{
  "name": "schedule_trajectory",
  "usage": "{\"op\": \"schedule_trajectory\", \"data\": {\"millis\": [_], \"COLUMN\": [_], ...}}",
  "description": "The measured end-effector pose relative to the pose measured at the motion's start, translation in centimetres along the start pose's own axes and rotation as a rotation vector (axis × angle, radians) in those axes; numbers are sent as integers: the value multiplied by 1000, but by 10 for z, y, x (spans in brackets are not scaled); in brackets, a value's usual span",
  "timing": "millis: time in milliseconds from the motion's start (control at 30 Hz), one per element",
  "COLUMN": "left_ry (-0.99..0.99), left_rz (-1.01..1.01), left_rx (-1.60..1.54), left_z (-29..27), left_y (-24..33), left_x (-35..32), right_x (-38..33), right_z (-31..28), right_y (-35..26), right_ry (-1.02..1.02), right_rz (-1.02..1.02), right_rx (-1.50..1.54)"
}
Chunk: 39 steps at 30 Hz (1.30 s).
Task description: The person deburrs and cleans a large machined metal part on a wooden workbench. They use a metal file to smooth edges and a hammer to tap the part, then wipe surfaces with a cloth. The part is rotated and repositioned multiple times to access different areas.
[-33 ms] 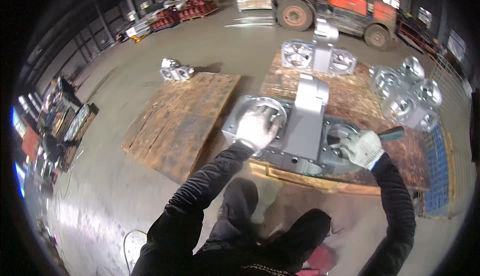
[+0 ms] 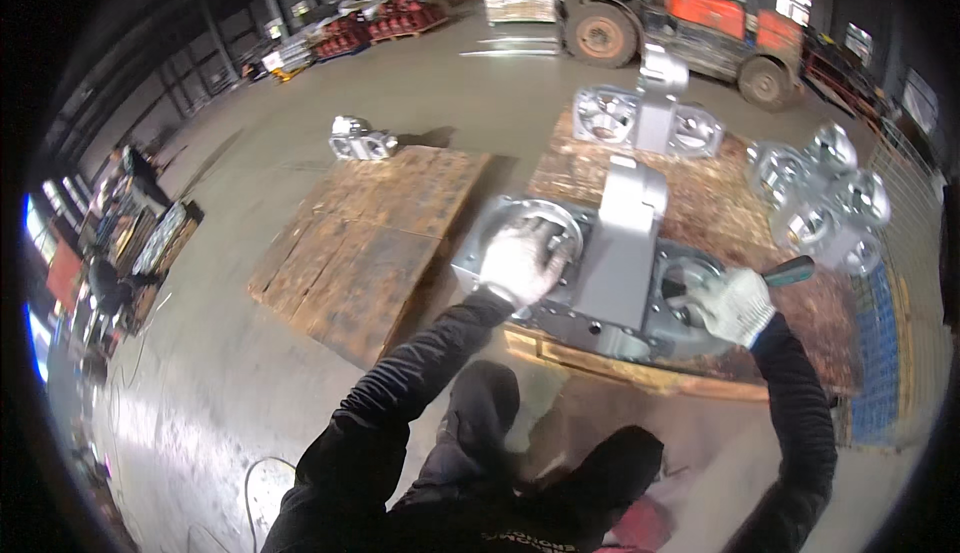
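Observation:
A large grey metal casting (image 2: 612, 271) with a raised middle block and a round opening on each side lies on a wooden pallet in front of me. My gloved left hand (image 2: 525, 261) rests on the left opening's rim, fingers spread and holding nothing. In my right hand (image 2: 735, 306), also gloved, is a hand tool with a dark green handle (image 2: 788, 272) that sticks out to the right. That hand is closed around it at the right opening (image 2: 690, 283). The tool's working end is hidden by the glove, so its kind cannot be told.
Similar castings stand behind (image 2: 655, 118) and to the right (image 2: 820, 198) on the wooden pallet (image 2: 690, 198). A second wooden platform (image 2: 370, 243) lies to the left, with a smaller casting (image 2: 360, 141) by its far edge. A forklift (image 2: 690, 28) is parked beyond.
The whole view has shifted slightly, so things appear a little further right and lower. Both hands stay at the same openings of the casting.

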<state>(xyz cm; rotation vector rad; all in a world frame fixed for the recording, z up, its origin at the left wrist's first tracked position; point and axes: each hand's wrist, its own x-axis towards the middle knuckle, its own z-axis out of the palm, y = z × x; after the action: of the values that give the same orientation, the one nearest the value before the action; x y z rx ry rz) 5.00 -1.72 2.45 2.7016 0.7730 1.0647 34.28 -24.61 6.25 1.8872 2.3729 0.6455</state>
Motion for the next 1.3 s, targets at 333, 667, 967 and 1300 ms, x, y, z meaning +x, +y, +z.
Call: {"op": "schedule_trajectory", "data": {"millis": [333,667,967,1300], "left_ry": [-58,-144,-141,394], "left_rz": [-36,-80,-102,206], "left_rx": [-57,64,64,-191], "left_z": [-5,-19,-14,-4], "left_y": [8,17,2,4], "left_x": [0,-3,-6,-10], "right_x": [-28,27,11,-41], "right_z": [-13,35,2,-67], "right_y": [38,25,18,-2], "right_ry": [-30,253,-8,140], "right_rz": [-350,-207,-259,186], "right_rx": [88,82,111,-259]}}
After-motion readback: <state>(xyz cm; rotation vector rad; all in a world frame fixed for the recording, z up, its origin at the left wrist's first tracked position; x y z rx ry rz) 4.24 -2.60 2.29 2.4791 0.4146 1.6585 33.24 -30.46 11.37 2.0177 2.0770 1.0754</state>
